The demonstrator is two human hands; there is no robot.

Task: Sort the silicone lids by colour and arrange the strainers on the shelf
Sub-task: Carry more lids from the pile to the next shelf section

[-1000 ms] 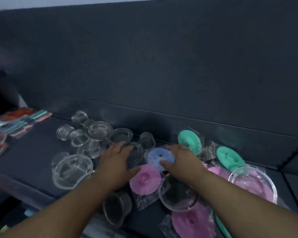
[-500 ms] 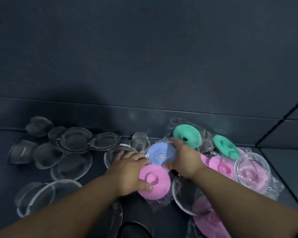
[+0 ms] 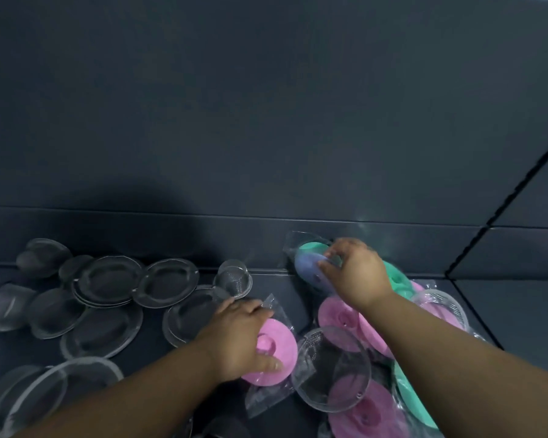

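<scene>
My left hand point(image 3: 239, 335) grips a pink silicone lid point(image 3: 277, 352) in a clear bag, low at the centre of the dark shelf. My right hand point(image 3: 355, 270) pinches a blue lid point(image 3: 307, 268) and holds it tilted against a green lid point(image 3: 310, 248) near the back wall. More pink lids point(image 3: 339, 314) and green lids point(image 3: 396, 278) lie bagged in a heap on the right. A round mesh strainer point(image 3: 332, 368) rests on that heap. Several metal strainers point(image 3: 108, 279) lie spread over the left side.
The shelf's dark back wall point(image 3: 266, 121) rises just behind the lids. A small deep strainer point(image 3: 234, 278) stands between the two groups. A white-rimmed strainer point(image 3: 443, 300) sits at the far right, near the shelf's corner seam point(image 3: 450, 275).
My right hand has lifted the blue lid and carried it back and right onto the green lid. My left hand has closed on the pink lid. The view has swung right.
</scene>
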